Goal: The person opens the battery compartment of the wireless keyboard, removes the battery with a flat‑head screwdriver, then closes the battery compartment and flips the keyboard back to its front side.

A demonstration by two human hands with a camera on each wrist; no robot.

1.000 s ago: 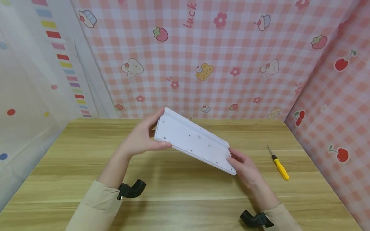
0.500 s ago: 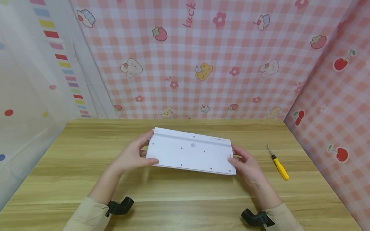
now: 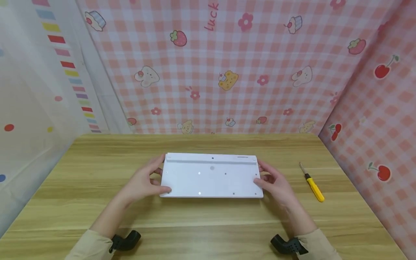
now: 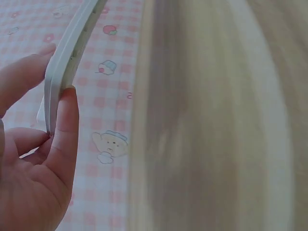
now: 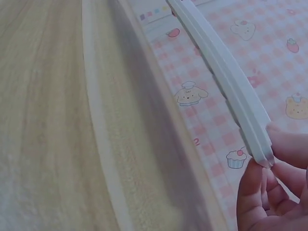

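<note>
Left hand point(image 3: 142, 183) pinches left end of white panel point(image 3: 211, 180) — panel, dotted face up, held between both hands, above the wooden table point(image 3: 208, 224). Right hand point(image 3: 276, 185) grips right end — yellow-handled screwdriver point(image 3: 313, 187) lies farther right, apart.

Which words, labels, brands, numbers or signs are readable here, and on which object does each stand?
"luck", sideways on the pink checked backdrop.
Small red "2"-like mark, low on it: unclear.
Dark strip on the white panel: too small to tell if it is text.
Yellow screwdriver: none readable.
</note>
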